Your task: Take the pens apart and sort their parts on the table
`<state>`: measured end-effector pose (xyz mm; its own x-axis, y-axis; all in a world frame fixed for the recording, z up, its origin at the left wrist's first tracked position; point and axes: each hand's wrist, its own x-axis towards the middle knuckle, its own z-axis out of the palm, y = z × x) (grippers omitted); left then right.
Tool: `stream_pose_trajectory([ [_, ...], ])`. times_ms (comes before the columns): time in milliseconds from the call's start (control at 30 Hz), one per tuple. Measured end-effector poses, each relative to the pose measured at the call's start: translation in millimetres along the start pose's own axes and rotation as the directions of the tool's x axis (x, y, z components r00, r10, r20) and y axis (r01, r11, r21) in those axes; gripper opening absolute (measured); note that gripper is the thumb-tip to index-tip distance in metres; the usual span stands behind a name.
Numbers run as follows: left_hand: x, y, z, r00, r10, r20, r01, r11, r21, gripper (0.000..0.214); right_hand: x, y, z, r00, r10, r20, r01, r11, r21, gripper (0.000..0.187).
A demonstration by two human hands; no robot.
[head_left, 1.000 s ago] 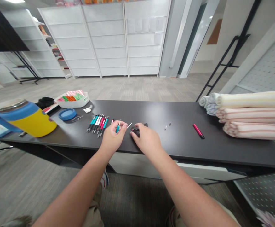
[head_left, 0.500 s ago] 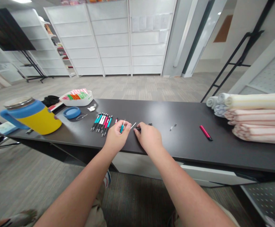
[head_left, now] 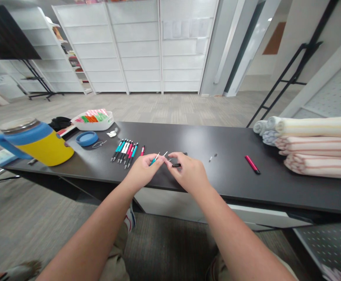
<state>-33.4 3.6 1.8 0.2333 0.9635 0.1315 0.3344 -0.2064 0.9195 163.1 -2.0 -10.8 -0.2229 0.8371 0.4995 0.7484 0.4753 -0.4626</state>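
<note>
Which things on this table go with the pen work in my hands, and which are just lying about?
Likely with the work: left hand holding teal pen piece; right hand holding black piece; row of pens; red pen; small loose parts.
Lying about: yellow jug; blue lid; white basket; rolled towels.

Left hand (head_left: 142,172) pinches a teal pen barrel (head_left: 153,160); right hand (head_left: 190,171) grips a black piece (head_left: 176,165).

left hand (head_left: 142,174) and right hand (head_left: 190,174) are bare, with khaki trousers (head_left: 116,262) and a white shoe (head_left: 130,219) (red-blue trim).
</note>
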Motion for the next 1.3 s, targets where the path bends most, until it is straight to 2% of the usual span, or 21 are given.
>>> stream_pose_trajectory([
  [133,-1.6,3.3,7.4,0.97,-0.123,0.21,0.193,0.915,-0.354,0.041,-4.4,2.8,-5.3,0.996,-0.067,0.059,0.067,0.998,0.005,0.029],
  [200,-1.9,4.1,10.8,0.963,-0.14,0.229,0.23,0.873,-0.43,0.037,-5.4,3.0,-7.2,0.993,-0.075,0.086,0.073,0.997,0.026,0.028],
  [267,-2.0,4.3,12.3,0.963,-0.143,0.227,0.233,0.868,-0.439,0.036,-5.9,3.8,-9.1,0.993,-0.067,0.099,0.058,0.995,0.087,0.029],
  [367,-2.3,4.4,11.2,0.972,-0.105,0.208,0.168,0.935,-0.311,0.036,-6.6,8.0,-12.8,0.991,-0.039,0.128,0.003,0.963,0.271,0.032],
  [467,-2.9,6.1,10.6,0.991,0.021,0.132,-0.021,1.0,-0.001,0.034,-8.1,15.0,-18.0,0.989,0.0,0.145,-0.059,0.912,0.405,0.03],
  [533,-3.6,7.7,12.4,0.985,0.12,0.12,-0.141,0.973,0.185,0.032,-9.3,19.2,-22.0,0.989,0.027,0.148,-0.092,0.89,0.447,0.03],
  [600,-4.2,9.0,15.8,0.977,0.169,0.132,-0.2,0.939,0.279,0.031,-10.3,21.6,-26.0,0.982,0.061,0.18,-0.141,0.867,0.479,0.03],
  [700,-4.7,10.2,20.9,0.974,0.177,0.138,-0.213,0.924,0.317,0.032,-11.3,22.2,-31.8,0.962,0.108,0.25,-0.224,0.836,0.501,0.031],
  [767,-4.7,10.7,23.2,0.976,0.17,0.136,-0.205,0.926,0.317,0.033,-11.6,21.5,-35.2,0.958,0.116,0.261,-0.239,0.827,0.509,0.029],
  [900,-4.5,11.7,26.5,0.985,0.118,0.126,-0.151,0.94,0.305,0.033,-11.5,19.4,-42.6,0.969,0.178,0.172,-0.244,0.802,0.545,0.029],
  [1033,-4.4,13.9,29.9,0.982,0.084,0.168,-0.135,0.939,0.318,0.029,-10.8,16.1,-50.8,0.961,0.266,0.077,-0.258,0.758,0.599,0.032],
  [1300,-4.2,13.8,31.2,0.979,0.09,0.184,-0.15,0.926,0.345,0.027,-11.6,10.8,-51.5,0.967,0.233,0.102,-0.245,0.754,0.609,0.032],
])
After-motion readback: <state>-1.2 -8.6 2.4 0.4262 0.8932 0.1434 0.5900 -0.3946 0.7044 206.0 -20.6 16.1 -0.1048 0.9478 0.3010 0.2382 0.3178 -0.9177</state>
